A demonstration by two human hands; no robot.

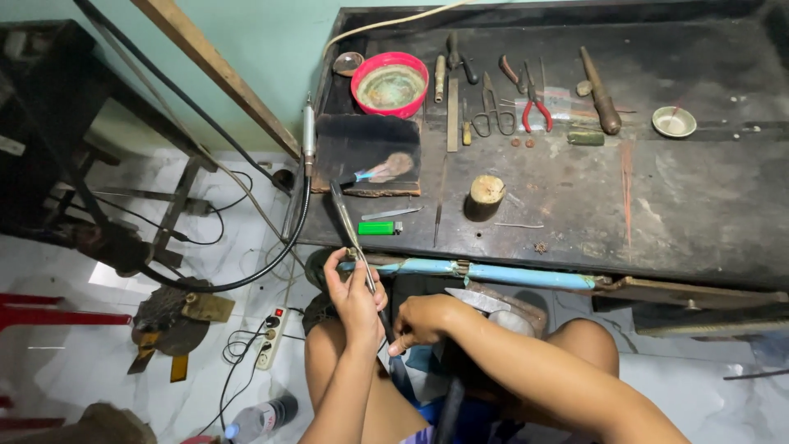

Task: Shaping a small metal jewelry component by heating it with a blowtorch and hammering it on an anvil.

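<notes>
Head view shows two hands above bare knees; left hand (pixel 355 298) grips one long pair of tongs (pixel 352 230) rising toward the workbench (pixel 674 205); right hand (pixel 421 321) pinches its lower end; beyond lie one green lighter (pixel 378 228), one red bowl (pixel 389 84), one pair of red pliers (pixel 536 103).

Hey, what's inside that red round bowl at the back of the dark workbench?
The red round bowl on the dark workbench shows a dull greenish-grey, stained inside, with no separate object visible. Whether that is liquid or residue cannot be told.
</notes>
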